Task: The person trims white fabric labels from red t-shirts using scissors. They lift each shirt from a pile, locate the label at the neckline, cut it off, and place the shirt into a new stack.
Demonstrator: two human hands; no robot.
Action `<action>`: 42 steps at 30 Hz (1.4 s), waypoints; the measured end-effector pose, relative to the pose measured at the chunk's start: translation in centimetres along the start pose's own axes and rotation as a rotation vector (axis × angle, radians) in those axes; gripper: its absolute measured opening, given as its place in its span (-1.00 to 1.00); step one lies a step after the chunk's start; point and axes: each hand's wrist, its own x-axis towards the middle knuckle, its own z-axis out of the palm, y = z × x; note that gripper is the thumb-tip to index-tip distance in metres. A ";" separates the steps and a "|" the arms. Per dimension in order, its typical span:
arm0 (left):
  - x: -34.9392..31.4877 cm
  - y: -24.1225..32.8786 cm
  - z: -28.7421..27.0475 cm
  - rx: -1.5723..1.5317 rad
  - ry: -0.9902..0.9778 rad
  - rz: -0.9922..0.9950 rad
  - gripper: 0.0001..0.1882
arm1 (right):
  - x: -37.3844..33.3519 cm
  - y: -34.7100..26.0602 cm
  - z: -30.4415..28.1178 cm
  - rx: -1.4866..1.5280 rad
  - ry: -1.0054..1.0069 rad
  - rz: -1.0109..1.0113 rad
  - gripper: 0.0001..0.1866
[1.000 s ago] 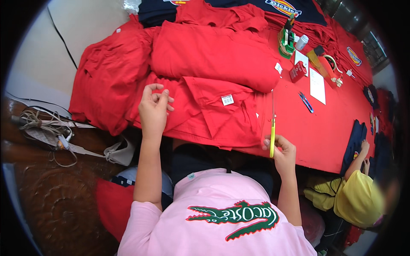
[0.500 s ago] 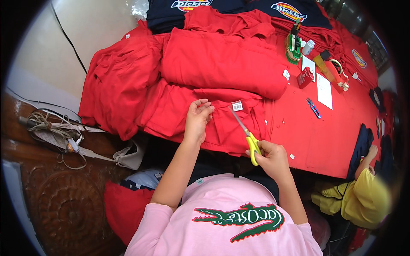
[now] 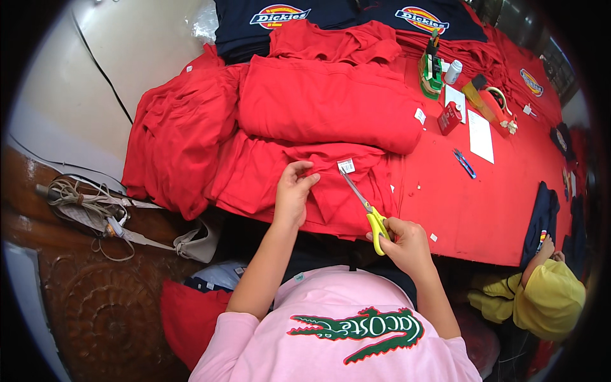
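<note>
My right hand (image 3: 408,246) grips a pair of scissors (image 3: 377,226) with yellow-green handles. Their narrow metal blades point away and to the left, with the tips at the left edge of a white label (image 3: 345,166). That label lies on a loosely spread red garment (image 3: 267,175) at the table's near edge. To the left of the tips, my left hand (image 3: 294,194) hovers over the garment, thumb and fingers curled together in a pinch. Whatever sits between those fingertips is too small to make out.
Behind lie a thick folded red bundle (image 3: 324,105) and a red heap (image 3: 181,137). Thread snips (image 3: 464,163), paper (image 3: 481,136), a red box (image 3: 449,118) and a green holder (image 3: 431,76) are at the right. A person in a yellow garment (image 3: 548,302) handles dark cloth. Coiled cables (image 3: 83,197) lie left.
The view has shifted slightly, so the table sits lower in it. The scissor tips have come closer to the white label. The garment's folds around the label have changed a little.
</note>
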 end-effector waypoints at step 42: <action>-6.5 0.9 2.9 0.251 -0.253 0.318 0.03 | 2.1 -0.8 0.5 -0.064 -0.002 -0.235 -0.66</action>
